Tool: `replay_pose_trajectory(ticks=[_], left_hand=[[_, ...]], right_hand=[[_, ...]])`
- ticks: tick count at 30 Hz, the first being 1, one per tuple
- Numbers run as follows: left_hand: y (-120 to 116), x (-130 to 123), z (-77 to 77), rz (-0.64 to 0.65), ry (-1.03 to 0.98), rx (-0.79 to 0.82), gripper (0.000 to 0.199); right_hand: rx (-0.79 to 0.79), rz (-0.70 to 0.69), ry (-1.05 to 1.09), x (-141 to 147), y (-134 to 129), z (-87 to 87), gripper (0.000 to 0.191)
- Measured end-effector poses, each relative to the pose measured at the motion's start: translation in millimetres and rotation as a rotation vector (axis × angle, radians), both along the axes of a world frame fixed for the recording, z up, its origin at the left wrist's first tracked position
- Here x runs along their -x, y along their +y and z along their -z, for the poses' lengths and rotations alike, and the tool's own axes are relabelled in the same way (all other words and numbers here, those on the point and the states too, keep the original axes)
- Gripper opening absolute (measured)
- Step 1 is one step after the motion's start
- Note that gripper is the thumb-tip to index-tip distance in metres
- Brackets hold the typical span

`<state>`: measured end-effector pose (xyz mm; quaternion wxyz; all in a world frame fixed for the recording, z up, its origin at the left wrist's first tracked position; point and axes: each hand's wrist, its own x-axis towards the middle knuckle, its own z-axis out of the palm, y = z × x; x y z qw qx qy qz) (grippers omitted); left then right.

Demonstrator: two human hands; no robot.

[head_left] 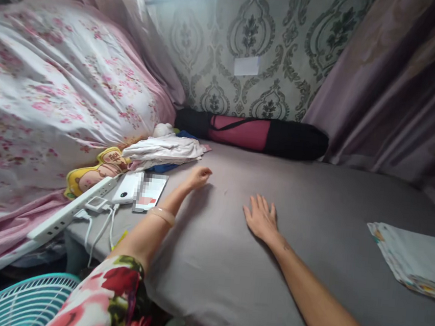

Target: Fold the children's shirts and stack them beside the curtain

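My left hand (199, 177) is raised a little above the grey sheet (215, 265), its fingers curled together; whether anything small is inside cannot be made out. A pale bangle (162, 216) circles that wrist. My right hand (261, 217) lies palm down on the sheet with its fingers spread and nothing under them that shows. Between the hands, a tiny pale speck (225, 192) rests on the sheet. Left of my left wrist are a phone-like device (158, 190) with a partly blurred screen and a white box-shaped device (126, 187).
A white power strip (72, 210) with plugs and cables lies at the left edge. Behind it are a yellow cartoon cushion (89, 176) and crumpled white cloth (165, 150). A black and pink bag (243, 133) lies along the wall. Folded cloths (416, 259) lie right; a teal fan (23, 303) stands lower left.
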<state>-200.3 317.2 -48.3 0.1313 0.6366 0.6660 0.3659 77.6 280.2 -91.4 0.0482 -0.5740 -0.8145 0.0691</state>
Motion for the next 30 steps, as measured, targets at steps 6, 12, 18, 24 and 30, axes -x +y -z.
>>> replay_pose_trajectory(ticks=[6,12,18,24,30], left_hand=[[-1,119,-43.3,-0.400,0.160,-0.035,0.034],[-2,180,-59.1,-0.646,0.448,0.152,0.038],[-7,191,-60.3,-0.622,0.490,0.258,0.046],[-6,189,-67.0,-0.649,0.421,0.274,0.034],[25,157,-123.6,-0.679,0.361,-0.040,0.027]], right_hand=[[-0.103,0.005,-0.011,-1,-2,7.3,0.059],[-0.131,0.008,-0.020,2,-3,6.0,0.056],[-0.145,0.002,-0.017,1,-4,4.2,0.055],[-0.145,0.002,-0.007,2,-6,3.2,0.056],[-0.133,0.003,0.025,2,-7,1.0,0.056]])
